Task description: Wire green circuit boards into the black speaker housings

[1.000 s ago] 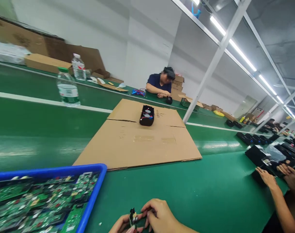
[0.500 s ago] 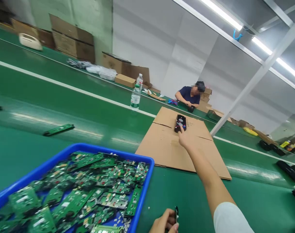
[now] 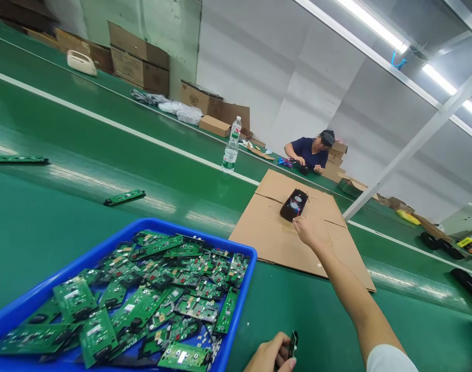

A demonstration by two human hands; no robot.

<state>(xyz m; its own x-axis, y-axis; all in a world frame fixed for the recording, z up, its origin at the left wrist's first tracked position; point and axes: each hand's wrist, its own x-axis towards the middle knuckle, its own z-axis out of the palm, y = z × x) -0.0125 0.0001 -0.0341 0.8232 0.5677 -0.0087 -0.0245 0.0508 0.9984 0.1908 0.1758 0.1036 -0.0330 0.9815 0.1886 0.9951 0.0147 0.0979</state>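
Observation:
My left hand (image 3: 272, 354), low in the view beside the blue tray, pinches a small circuit board (image 3: 293, 343) that I see nearly edge-on. With my right arm stretched forward, my right hand (image 3: 307, 231) has its fingers closed at the near end of a black speaker housing (image 3: 289, 211). Two round silvery speaker parts and red and blue wires show inside the housing, which lies at a slant on a flat cardboard sheet (image 3: 274, 235). My fingers partly hide the housing's near corner. Many green circuit boards (image 3: 131, 310) lie heaped in the blue tray (image 3: 241, 289).
Two separate circuit boards (image 3: 125, 197) lie on the green surface beyond the tray. Water bottles (image 3: 230, 155) stand behind the cardboard's far left corner. Across the line a person (image 3: 311, 152) works with dark parts. Cardboard boxes (image 3: 138, 62) line the wall; a white post (image 3: 398, 150) rises at right.
The speaker housing has turned to a slant and come slightly nearer, with my right hand now at its near end. The view has swung left. My left hand keeps the circuit board.

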